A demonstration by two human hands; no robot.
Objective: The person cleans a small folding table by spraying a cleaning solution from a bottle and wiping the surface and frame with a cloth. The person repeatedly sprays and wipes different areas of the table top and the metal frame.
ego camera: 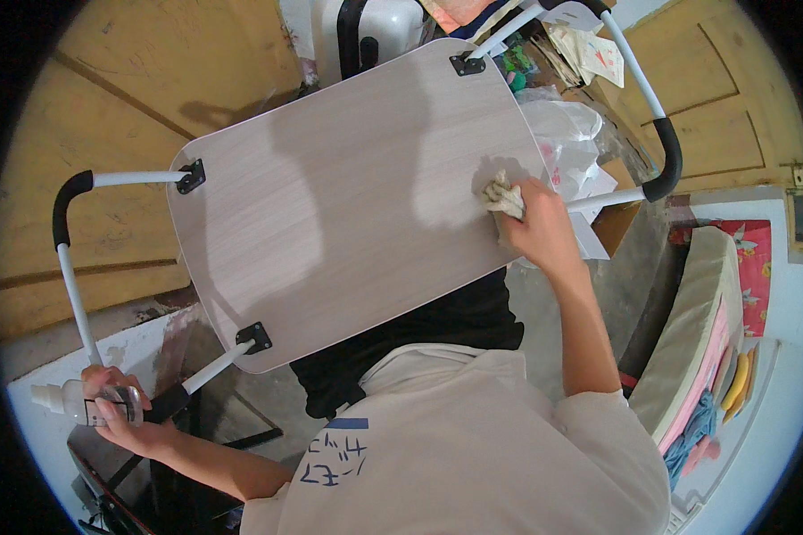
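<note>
A small folding table lies with its pale wood-grain board (361,194) before me, its white tubular legs (73,294) spread out at both ends. My right hand (542,217) grips a crumpled whitish cloth (504,196) against the right part of the board. At the lower left, my left hand (124,408) holds a clear spray bottle (97,402) with a white top, beside the corner of a table leg with black foam. The nozzle points left. Black brackets (254,338) join the legs to the board; the bracket by my right hand is hidden.
Yellowish wooden doors (127,120) stand at the upper left and right. Plastic bags (569,134), papers and a cardboard box (619,221) lie beyond the board's right end. Cushions (689,321) and folded cloths are at the right. A black-framed object (114,495) stands at the lower left.
</note>
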